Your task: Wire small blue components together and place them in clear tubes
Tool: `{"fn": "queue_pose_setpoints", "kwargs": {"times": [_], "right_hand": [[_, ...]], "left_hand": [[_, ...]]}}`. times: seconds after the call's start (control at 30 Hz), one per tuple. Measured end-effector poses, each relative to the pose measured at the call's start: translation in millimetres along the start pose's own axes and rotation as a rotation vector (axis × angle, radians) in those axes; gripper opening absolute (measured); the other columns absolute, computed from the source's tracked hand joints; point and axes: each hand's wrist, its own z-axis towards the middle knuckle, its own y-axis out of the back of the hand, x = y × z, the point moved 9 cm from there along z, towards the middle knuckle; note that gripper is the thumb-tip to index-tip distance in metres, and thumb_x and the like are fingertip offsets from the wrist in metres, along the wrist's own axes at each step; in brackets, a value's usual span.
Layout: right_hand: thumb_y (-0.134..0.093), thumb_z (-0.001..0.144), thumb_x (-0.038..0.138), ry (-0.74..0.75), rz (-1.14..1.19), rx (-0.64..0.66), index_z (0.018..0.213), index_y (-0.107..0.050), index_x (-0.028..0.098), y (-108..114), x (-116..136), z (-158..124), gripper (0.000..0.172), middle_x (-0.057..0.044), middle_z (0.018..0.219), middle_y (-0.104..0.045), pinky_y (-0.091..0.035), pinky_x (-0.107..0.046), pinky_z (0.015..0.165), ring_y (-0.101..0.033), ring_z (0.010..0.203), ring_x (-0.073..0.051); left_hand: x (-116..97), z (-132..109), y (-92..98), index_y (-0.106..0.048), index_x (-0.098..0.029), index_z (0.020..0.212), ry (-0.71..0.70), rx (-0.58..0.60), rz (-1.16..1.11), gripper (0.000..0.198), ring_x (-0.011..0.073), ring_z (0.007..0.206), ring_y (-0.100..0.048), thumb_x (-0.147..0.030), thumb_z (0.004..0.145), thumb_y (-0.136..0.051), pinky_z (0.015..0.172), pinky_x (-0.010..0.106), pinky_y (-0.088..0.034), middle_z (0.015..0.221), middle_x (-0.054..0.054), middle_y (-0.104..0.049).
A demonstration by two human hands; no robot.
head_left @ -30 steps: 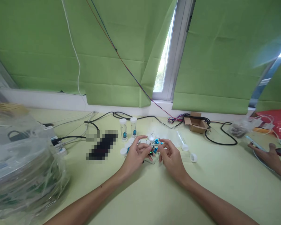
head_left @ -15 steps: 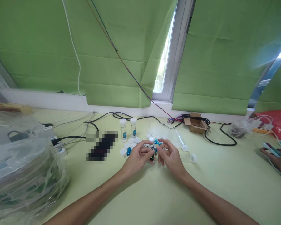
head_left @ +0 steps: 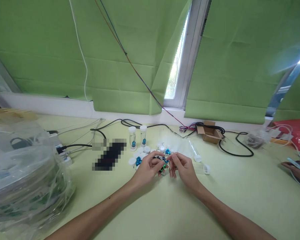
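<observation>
Over the table's middle, my left hand (head_left: 150, 166) has its fingers closed round a small shiny green-and-dark piece (head_left: 162, 167), with some blue beside it; its exact kind is unclear. My right hand (head_left: 182, 166) is just to the right, thumb and forefinger pinched at the edge of that cluster. Whatever sits in the pinch is too small to name. Behind the fingertips lies a shiny blue piece (head_left: 167, 151). Left of my left hand are another blue piece (head_left: 138, 161) and several white caps (head_left: 132, 162). Two clear tubes with white ends, a capped tube (head_left: 132, 138) and its neighbour (head_left: 143, 136), stand upright behind.
An open clear tube (head_left: 195, 151) and a white ring-like cap (head_left: 206, 169) lie to the right. A small cardboard box (head_left: 210, 134) and black cable (head_left: 236, 154) are behind. A plastic-wrapped reel (head_left: 30, 186) fills the left. Another person's hand (head_left: 298, 168) holds a light-blue object at far right.
My right hand has drawn its fingers into a tighter pinch near the left fingertips. The blue piece beyond them shows more openly. The other person's hand has shifted slightly.
</observation>
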Motion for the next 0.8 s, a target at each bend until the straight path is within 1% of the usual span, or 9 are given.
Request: {"fn": "queue_pose_setpoints", "kwargs": {"times": [0.2, 0.33, 0.4, 0.47, 0.57, 0.7, 0.8], "right_hand": [[-0.059, 0.089, 0.05, -0.008, 0.076, -0.008, 0.079, -0.062, 0.016, 2, 0, 0, 0.036, 0.005, 0.054, -0.052, -0.038, -0.02, 0.035, -0.052, 0.037, -0.009], [-0.06, 0.088, 0.052, -0.024, 0.115, -0.015, 0.078, -0.063, 0.016, 0, -2, -1, 0.037, 0.003, 0.059, -0.054, -0.038, -0.02, 0.034, -0.054, 0.039, -0.01], [-0.06, 0.087, 0.052, -0.016, 0.099, -0.019, 0.078, -0.063, 0.016, -1, 0, -1, 0.037, 0.002, 0.06, -0.055, -0.038, -0.021, 0.034, -0.056, 0.04, -0.011], [-0.059, 0.088, 0.052, 0.018, 0.055, -0.032, 0.077, -0.062, 0.016, -1, 3, -3, 0.037, 0.002, 0.059, -0.055, -0.038, -0.021, 0.035, -0.055, 0.04, -0.011], [-0.056, 0.09, 0.049, 0.072, -0.058, -0.055, 0.074, -0.06, 0.017, 0, 10, -7, 0.036, 0.003, 0.054, -0.054, -0.038, -0.021, 0.038, -0.052, 0.04, -0.01], [-0.052, 0.094, 0.044, 0.123, -0.275, -0.051, 0.069, -0.059, 0.018, -4, 17, -14, 0.037, 0.003, 0.05, -0.051, -0.041, -0.023, 0.045, -0.048, 0.042, -0.01], [-0.049, 0.095, 0.041, 0.18, -0.403, -0.026, 0.065, -0.057, 0.019, -9, 22, -17, 0.039, 0.004, 0.046, -0.05, -0.042, -0.024, 0.05, -0.048, 0.042, -0.011]], "left_hand": [[-2, 0, -1.7, -0.058, -0.019, 0.098, 0.027, -0.019, -0.059, 0.035, 0.014, 0.061, -0.057, -0.046, 0.079, -0.07, 0.056, 0.026, -0.043, 0.071, 0.002, -0.063], [-4, 0, -0.1, -0.06, -0.018, 0.096, 0.029, -0.033, -0.035, 0.034, 0.0107, 0.054, -0.053, -0.047, 0.081, -0.067, 0.056, 0.026, -0.042, 0.073, 0.002, -0.064], [-4, 0, 0.4, -0.06, -0.018, 0.096, 0.007, -0.023, -0.007, 0.032, 0.0119, 0.055, -0.055, -0.047, 0.082, -0.066, 0.057, 0.026, -0.044, 0.071, 0.001, -0.063], [-4, 1, 2.1, -0.061, -0.019, 0.096, -0.022, -0.029, 0.045, 0.031, 0.0146, 0.061, -0.058, -0.046, 0.082, -0.064, 0.058, 0.027, -0.047, 0.069, 0.001, -0.062], [-6, 0, 7.9, -0.062, -0.02, 0.095, -0.075, -0.096, 0.2, 0.028, 0.0171, 0.069, -0.06, -0.045, 0.085, -0.061, 0.06, 0.028, -0.05, 0.074, 0.002, -0.063], [-17, -3, 12.9, -0.064, -0.021, 0.094, -0.166, -0.176, 0.409, 0.022, 0.019, 0.08, -0.064, -0.04, 0.089, -0.055, 0.071, 0.03, -0.052, 0.09, 0.005, -0.069], [-25, -2, 20.0, -0.064, -0.021, 0.094, -0.197, -0.232, 0.47, 0.02, 0.0196, 0.081, -0.065, -0.039, 0.089, -0.055, 0.073, 0.032, -0.053, 0.091, 0.005, -0.069]]}}
